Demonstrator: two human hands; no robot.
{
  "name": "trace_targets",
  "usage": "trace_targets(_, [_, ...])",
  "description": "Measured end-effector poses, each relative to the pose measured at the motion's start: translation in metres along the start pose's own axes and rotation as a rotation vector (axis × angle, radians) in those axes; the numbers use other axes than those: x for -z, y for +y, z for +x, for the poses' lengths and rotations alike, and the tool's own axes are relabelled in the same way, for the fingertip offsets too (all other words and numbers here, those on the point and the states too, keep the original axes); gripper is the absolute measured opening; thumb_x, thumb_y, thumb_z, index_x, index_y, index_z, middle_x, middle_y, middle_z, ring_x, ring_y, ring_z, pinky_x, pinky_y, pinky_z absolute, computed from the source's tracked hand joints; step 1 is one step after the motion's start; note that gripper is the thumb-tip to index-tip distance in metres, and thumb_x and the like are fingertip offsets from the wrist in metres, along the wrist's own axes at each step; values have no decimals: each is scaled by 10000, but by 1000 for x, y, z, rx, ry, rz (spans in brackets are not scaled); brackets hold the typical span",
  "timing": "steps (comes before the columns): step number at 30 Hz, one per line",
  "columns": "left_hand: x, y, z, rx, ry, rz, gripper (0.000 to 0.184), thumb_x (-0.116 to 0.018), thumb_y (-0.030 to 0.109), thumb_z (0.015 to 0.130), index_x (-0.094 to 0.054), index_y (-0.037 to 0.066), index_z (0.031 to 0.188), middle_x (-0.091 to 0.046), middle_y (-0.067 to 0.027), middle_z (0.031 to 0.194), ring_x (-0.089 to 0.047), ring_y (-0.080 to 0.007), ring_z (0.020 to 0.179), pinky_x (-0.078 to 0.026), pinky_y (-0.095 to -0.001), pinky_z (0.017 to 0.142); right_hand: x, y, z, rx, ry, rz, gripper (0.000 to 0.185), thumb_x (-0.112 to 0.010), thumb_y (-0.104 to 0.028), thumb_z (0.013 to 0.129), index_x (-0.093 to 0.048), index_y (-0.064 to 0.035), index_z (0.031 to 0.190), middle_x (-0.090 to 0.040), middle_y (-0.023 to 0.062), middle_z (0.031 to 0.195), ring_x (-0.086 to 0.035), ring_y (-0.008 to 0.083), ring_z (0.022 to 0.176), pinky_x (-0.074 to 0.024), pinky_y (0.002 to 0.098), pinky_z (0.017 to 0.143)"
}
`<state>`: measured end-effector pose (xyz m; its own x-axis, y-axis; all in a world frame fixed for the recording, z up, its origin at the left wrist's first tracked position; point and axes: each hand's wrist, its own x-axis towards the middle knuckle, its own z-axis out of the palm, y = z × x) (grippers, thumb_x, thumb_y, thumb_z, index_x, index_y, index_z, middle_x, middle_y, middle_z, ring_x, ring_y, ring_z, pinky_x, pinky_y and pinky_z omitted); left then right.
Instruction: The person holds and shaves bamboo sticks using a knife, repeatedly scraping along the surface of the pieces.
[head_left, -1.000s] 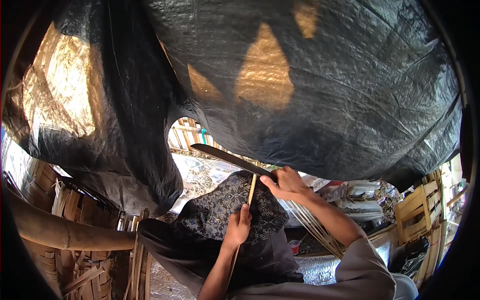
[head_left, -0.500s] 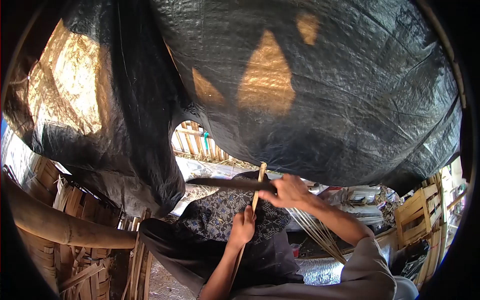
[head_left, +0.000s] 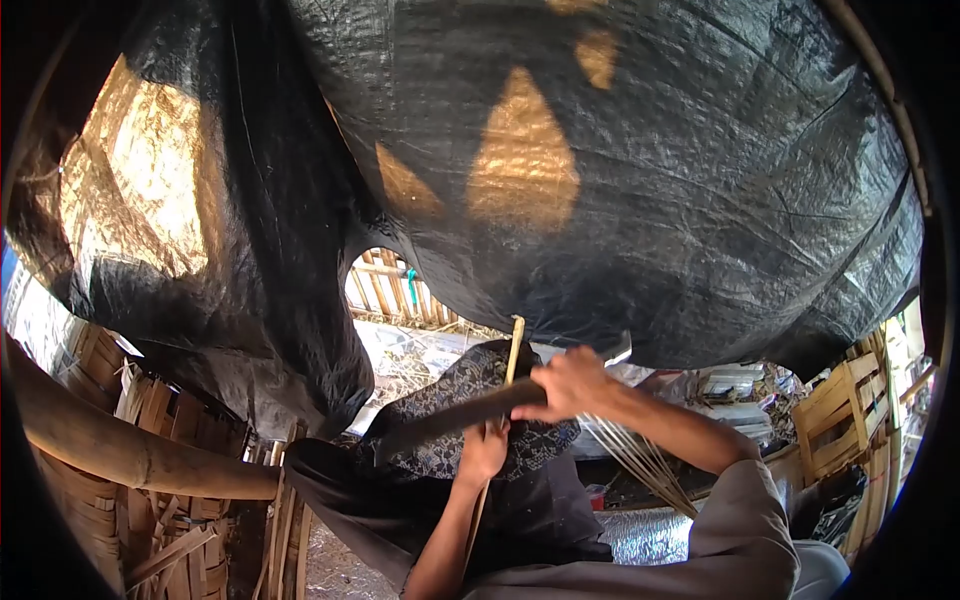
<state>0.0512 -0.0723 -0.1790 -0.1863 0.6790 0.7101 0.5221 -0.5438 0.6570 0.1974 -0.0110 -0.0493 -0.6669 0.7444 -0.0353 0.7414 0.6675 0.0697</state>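
Observation:
My left hand (head_left: 483, 455) is closed around a slim bamboo strip (head_left: 514, 350), which stands nearly upright with its lower end running down along the forearm. In my right hand (head_left: 572, 385) is the handle of a machete (head_left: 440, 415). Its dark, broad blade points left and slants downward, crossing in front of the strip just above the left fingers. Motion blurs the blade slightly, and whether its edge touches the strip I cannot tell. A patterned cloth (head_left: 450, 385) lies over my raised knee beneath both hands.
A dark plastic sheet (head_left: 680, 220) hangs low ahead. Several thin strips (head_left: 645, 460) fan out below my right forearm. A thick bamboo pole (head_left: 150, 455) juts in from the left. Woven bamboo (head_left: 840, 420) stands at right.
The machete has come down and toward me, from level across the strip's upper part to tilted near my left hand. My left hand still grips the strip in about the same place.

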Motion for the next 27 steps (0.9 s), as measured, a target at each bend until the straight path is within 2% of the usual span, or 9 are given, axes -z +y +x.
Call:
trace_targets(2, [19,13,11,943,-436,-493,406,-342,312,974,-446,55,678,-363,13,551,-350,-90,474,-293,-237,436,10,20,11,-289,79,133,814,-362,-747,771,-648,5,649,-557,195,501,-620,340,531,-500,439,516])
trace_targets(4, [20,15,12,956,-450,-509,414,-342,314,974,-431,61,659,-366,9,538,-346,-91,455,-295,-248,423,15,49,25,-635,21,411,813,-301,-703,824,-657,15,684,-586,235,574,-629,369,587,-511,453,586])
trace_targets(8, [20,11,18,1015,-424,-568,453,-343,348,968,-411,73,614,-361,5,523,-337,-90,430,-281,-254,405,2,40,3,-567,44,279,753,-285,-602,884,-651,26,685,-609,216,614,-638,375,689,-502,453,690])
trace_targets(14, [27,28,24,1009,-480,-479,540,-321,439,962,-463,46,620,-421,-8,465,-382,-95,377,-297,-256,382,-26,14,-23,-488,-5,669,666,-293,-517,915,-622,1,655,-592,218,612,-622,386,711,-471,462,679])
trace_targets(18, [22,43,28,837,-434,-375,461,-426,362,951,-522,0,682,-458,-25,459,-446,-90,370,-338,-240,358,-15,2,-27,-394,-136,551,623,-366,-559,878,-658,-22,755,-616,214,670,-623,386,766,-480,469,739])
trace_targets(19, [26,49,36,858,-489,-333,366,-474,259,939,-553,-38,740,-511,-56,473,-545,-121,402,-416,-266,376,-21,-3,-29,-375,-30,490,638,-404,-609,841,-673,-35,769,-621,199,662,-630,377,758,-483,469,759])
trace_targets(22, [21,52,36,839,-448,-326,330,-479,240,935,-563,-43,787,-519,-53,471,-546,-117,400,-425,-262,375,-8,-3,-22,-273,-77,221,743,-424,-705,772,-680,-9,739,-600,214,605,-636,352,602,-517,461,610])
trace_targets(25, [19,52,39,794,-446,-232,296,-514,217,913,-557,-29,755,-534,-75,472,-557,-167,395,-441,-307,398,2,12,-9,-304,-88,156,782,-430,-736,745,-677,6,737,-602,222,617,-639,339,580,-519,461,573])
trace_targets(27, [18,51,37,840,-483,-131,287,-545,206,893,-543,-17,712,-544,-118,484,-584,-234,422,-449,-351,434,-7,34,3,-489,30,245,782,-394,-695,795,-664,37,735,-611,226,638,-642,381,651,-519,455,611])
